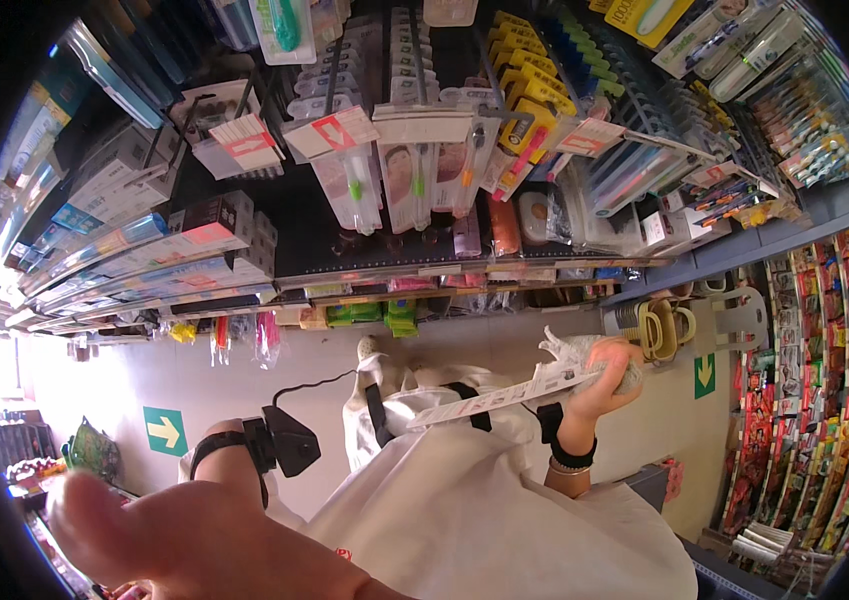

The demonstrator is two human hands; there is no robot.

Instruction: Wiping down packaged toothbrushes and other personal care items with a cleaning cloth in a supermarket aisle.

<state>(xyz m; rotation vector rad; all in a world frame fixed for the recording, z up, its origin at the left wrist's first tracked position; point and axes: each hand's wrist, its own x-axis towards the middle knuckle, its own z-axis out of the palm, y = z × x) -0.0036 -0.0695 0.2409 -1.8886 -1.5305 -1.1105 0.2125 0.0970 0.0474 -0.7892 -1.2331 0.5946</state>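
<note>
Large and close to the camera at the lower left is my left hand (206, 540), its thumb blurred and its fingers cut off by the bottom edge. A black strap with a black device (293, 442) sits round that wrist. On the right, my right hand (608, 371) grips a crumpled light grey cloth (570, 351) and a long white printed paper strip (499, 400). The strip slants over my white clothing. A black band and a thin bracelet circle the right wrist.
Toothbrush packs (413, 187) hang from hooks on the shelf ahead, with price tags (334, 133). Boxed goods (214, 221) stand at the left. Beige baskets (657, 330) and a white plastic stool (743, 319) are on the floor at the right, near shelves of colourful packets (807, 420).
</note>
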